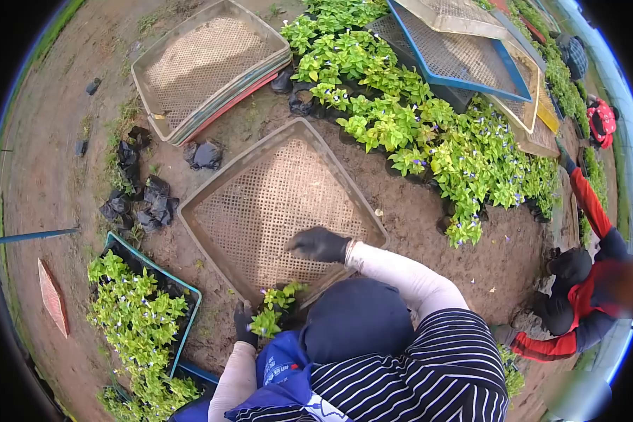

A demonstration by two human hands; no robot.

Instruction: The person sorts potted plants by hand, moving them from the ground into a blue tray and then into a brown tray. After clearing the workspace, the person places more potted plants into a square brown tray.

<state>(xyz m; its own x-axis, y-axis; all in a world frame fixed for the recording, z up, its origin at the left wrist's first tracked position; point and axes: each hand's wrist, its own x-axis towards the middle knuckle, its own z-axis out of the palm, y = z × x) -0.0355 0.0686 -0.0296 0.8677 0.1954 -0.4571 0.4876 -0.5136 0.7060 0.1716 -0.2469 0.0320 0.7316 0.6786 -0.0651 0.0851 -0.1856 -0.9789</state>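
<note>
A shallow beige plastic crate (281, 190) with a mesh floor lies on the soil in front of me. My right hand (320, 245), in a dark glove, is over its mesh floor with the fingers stretched to the left and nothing visible in them. At the crate's near left corner is my left hand (243, 325), also gloved, beside the rim and close to a small leafy seedling (266, 323). Whether its fingers grip the rim or the seedling's pot cannot be made out. Another leafy seedling (281, 297) with purple flowers stands in the near corner.
Stacked crates (211, 67) lie at the upper left, more (464, 63) at the upper right. Flowering plants (401, 119) run along the far side. A teal-rimmed crate of plants (198, 302) is left, near black plastic bags (155, 200). A co-worker (591, 288) crouches at right.
</note>
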